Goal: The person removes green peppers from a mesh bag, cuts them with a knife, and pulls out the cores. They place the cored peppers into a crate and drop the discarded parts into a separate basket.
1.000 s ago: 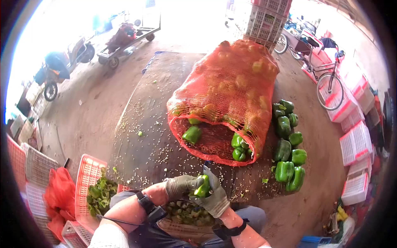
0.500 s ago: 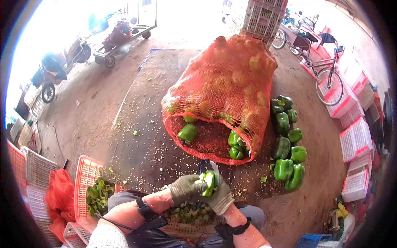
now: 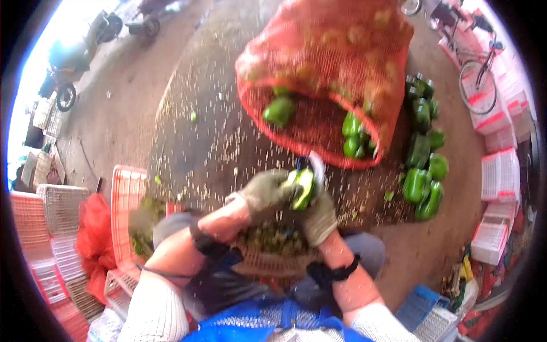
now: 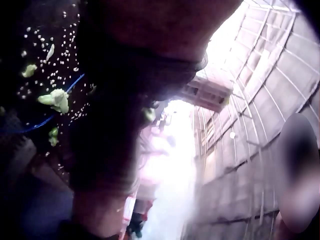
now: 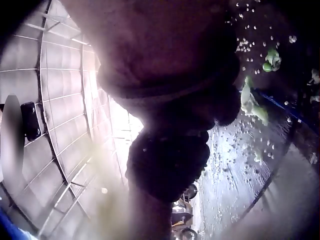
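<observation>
Both hands wear grey-green work gloves and meet over the near edge of the table (image 3: 188, 154). My left hand (image 3: 265, 192) grips a green bell pepper (image 3: 303, 191), whose pale cut inside shows. My right hand (image 3: 320, 215), against the pepper's other side, holds a knife with its blade (image 3: 317, 165) pointing away from me; the handle is hidden in the glove. In front of the hands lies a red mesh sack (image 3: 336, 51), its mouth towards me and peppers inside. Dark gloves fill both wrist views, where the pepper is mostly hidden.
Whole green peppers (image 3: 417, 185) stand in rows along the table's right side. Seeds and scraps are scattered across the tabletop. A basket of trimmings (image 3: 276, 242) sits below my hands, and a pink crate (image 3: 128, 191) of leafy scraps stands left. Stacked crates (image 3: 498, 176) line the right.
The head view has tilted downward, so the table and sack appear higher. The pepper has turned between my hands, from its green side showing to its pale cut inside.
</observation>
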A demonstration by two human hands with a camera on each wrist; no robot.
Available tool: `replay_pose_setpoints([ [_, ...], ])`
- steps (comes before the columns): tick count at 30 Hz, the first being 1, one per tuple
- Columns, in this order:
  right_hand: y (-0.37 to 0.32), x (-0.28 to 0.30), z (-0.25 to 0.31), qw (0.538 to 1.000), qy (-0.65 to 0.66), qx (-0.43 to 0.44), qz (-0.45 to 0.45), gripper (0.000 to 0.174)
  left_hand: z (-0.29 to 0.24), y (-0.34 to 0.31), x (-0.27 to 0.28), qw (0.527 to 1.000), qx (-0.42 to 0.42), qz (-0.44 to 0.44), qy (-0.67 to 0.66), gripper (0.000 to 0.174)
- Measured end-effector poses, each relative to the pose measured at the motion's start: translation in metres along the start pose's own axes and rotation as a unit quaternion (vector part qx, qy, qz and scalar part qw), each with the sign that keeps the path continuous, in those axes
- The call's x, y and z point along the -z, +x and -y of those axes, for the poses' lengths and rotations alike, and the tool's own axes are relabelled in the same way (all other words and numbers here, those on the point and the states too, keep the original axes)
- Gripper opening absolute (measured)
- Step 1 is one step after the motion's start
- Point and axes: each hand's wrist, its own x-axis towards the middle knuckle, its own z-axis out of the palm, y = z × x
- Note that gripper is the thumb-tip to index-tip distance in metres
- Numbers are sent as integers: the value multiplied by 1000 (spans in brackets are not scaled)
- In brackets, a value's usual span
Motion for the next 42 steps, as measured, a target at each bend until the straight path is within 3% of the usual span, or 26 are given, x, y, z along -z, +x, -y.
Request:
replay_pose_setpoints([
  [2, 3, -9, -19, 984, -149, 93, -5, 98, -8, 1, 20, 992, 70, 101, 5, 40],
  [4, -5, -5, -5, 998, -20, 44, 27, 102, 12, 0, 26, 978, 108, 112, -141, 46],
  [6, -7, -3, 10, 994, 96, -42, 44, 106, -15, -17, 23, 959, 152, 92, -222, 48],
  [8, -11, 4, 17, 999, 45, -8, 28, 105, -20, -22, 19, 962, 76, 114, -238, 44],
  [10, -14, 8, 13, 999, 31, -22, 29, 105, -29, -28, 11, 956, 115, 90, -255, 44],
  [12, -13, 13, 30, 999, 48, -10, 22, 106, 6, -13, 14, 979, 50, 93, -173, 41],
  [14, -16, 15, 28, 997, 70, -26, 29, 106, 8, -11, 11, 986, 23, 97, -131, 45],
  [15, -16, 16, 23, 999, 40, 15, 20, 107, -4, -18, 12, 982, 26, 131, -136, 48],
  [16, -15, 17, 16, 998, 46, 18, 26, 106, 24, -9, 17, 985, -111, 127, -42, 53],
  [18, -17, 19, 15, 997, 67, 1, 38, 104, -36, -28, 2, 978, -14, 199, -57, 57],
  [19, -19, 21, 21, 996, 80, -16, 43, 103, -33, -29, -4, 982, -41, 185, -1, 60],
  [22, -20, 25, 26, 992, 95, -13, 85, 93, -30, -21, -6, 974, 44, 207, -83, 60],
  [24, -25, 22, 4, 992, 87, 2, 87, 96, -4, -7, 10, 961, 50, 237, -132, 56],
  [26, -24, 24, 3, 991, 92, 0, 97, 100, -14, -9, 14, 953, 71, 248, -157, 55],
  [29, -24, 29, 14, 984, 139, -23, 106, 107, -17, -14, 9, 970, 33, 213, -109, 46],
  [31, -26, 31, 14, 977, 190, -31, 95, 109, -5, -11, -1, 979, -50, 193, -39, 41],
  [32, -26, 32, 12, 985, 143, -26, 95, 110, -3, -7, -6, 979, -91, 182, -5, 39],
  [33, -26, 34, 10, 991, 97, -22, 95, 111, -6, -1, -9, 966, -86, 230, 77, 39],
  [34, -26, 35, 8, 994, 50, -17, 94, 112, -10, -10, -14, 963, -121, 191, 146, 41],
  [36, -29, 34, 13, 994, 66, -11, 89, 112, -23, -26, -26, 961, -188, 122, 163, 47],
  [38, -29, 35, 19, 996, 25, 33, 83, 112, 10, -19, -23, 991, -95, 88, 11, 55],
  [40, -27, 37, 25, 990, -66, 98, 82, 111, -12, -33, -23, 974, -150, 89, 146, 56],
  [42, -29, 36, 19, 993, 48, 19, 104, 109, -6, -34, -20, 955, -164, 93, 228, 62],
])
